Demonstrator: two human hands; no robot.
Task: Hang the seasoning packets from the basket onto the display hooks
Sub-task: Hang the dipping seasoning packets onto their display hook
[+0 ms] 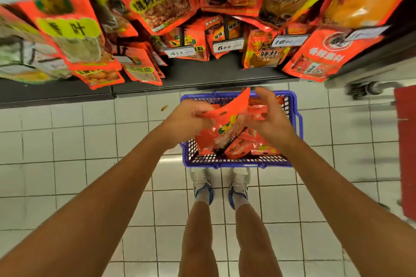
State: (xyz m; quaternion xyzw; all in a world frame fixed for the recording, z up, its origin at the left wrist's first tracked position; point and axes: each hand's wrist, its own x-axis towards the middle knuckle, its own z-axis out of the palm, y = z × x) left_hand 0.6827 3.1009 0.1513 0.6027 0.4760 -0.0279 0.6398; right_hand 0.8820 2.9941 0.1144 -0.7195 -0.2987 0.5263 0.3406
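Left hand (186, 117) pinches one seasoning packet (227, 119) over the basket (297, 119), right hand (270, 117) loose-fingered just beside it; more packets (243, 144) lie below the grip, display hooks (226, 27) well above, so hanging remains.

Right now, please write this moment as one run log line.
left hand: grips seasoning packet | right hand: open, beside packet | basket: holds more packets, on floor

Basket (297, 119) on floor (90, 141) before shoes (203, 184), packets (238, 148) inside, below hanging display packets (162, 0).
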